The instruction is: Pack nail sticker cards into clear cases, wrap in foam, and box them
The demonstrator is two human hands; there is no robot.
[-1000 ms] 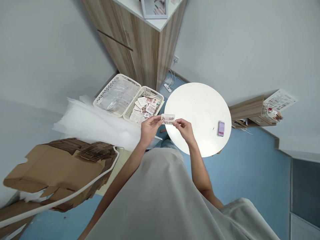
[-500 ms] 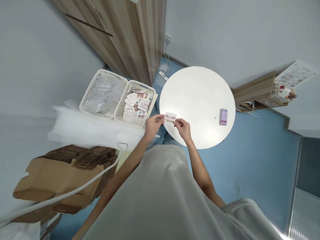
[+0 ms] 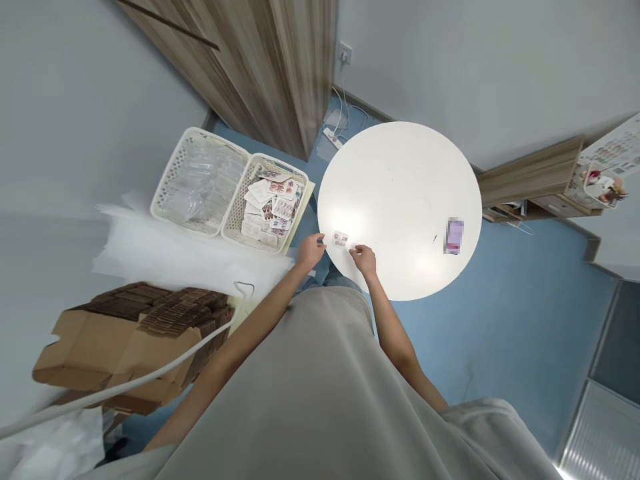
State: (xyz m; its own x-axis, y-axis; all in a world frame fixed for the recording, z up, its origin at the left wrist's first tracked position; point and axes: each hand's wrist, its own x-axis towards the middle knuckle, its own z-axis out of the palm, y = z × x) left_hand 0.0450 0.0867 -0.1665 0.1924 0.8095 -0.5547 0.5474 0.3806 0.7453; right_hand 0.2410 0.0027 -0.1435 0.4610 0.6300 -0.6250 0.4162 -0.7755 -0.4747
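A small white card (image 3: 341, 239) with rows of little dark and pinkish pieces lies near the front edge of the round white table (image 3: 410, 180). To its left is my left hand (image 3: 311, 252), fingers apart, touching nothing. My right hand (image 3: 364, 259) hovers just right of the card with its fingers bent and loosely apart, holding nothing. What exactly the pieces on the card are is too small to make out.
A white basket (image 3: 225, 227) of similar cards stands left of the table, beside another basket (image 3: 156, 200) of clear plastic packaging. Flattened cardboard boxes (image 3: 95, 347) and white sheeting (image 3: 130, 257) lie closer. A blurred purple item (image 3: 454, 236) is on the table's right.
Both hands have let go of the card, which now lies on the table. My left hand has drawn slightly away from it. The view has shifted a little.
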